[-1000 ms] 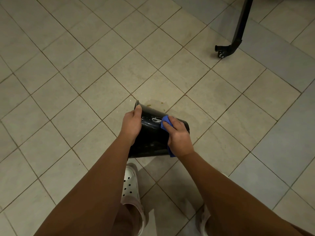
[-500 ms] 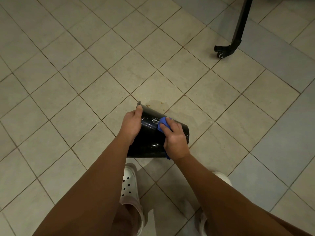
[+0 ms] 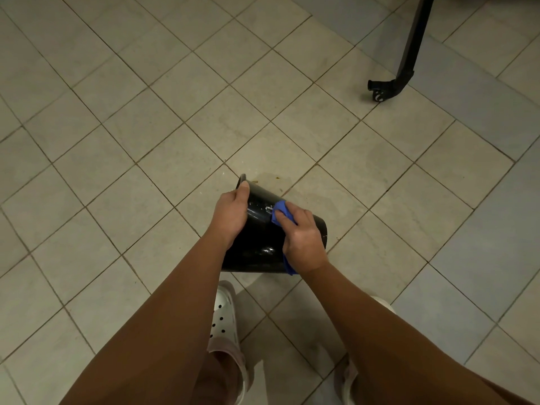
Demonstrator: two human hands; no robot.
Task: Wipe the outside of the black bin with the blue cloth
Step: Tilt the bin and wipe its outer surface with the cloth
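Left hand (image 3: 230,213) grips the tilted black bin (image 3: 258,241) while right hand (image 3: 302,236) presses the blue cloth (image 3: 280,210) on its side.

No legible text, label, brand, number or sign is recorded in the head view. A small whitish patch is noted on the glossy wall of the black bin (image 3: 260,244), just beside the blue cloth (image 3: 280,209); it is too small and blurred for any characters to be made out.
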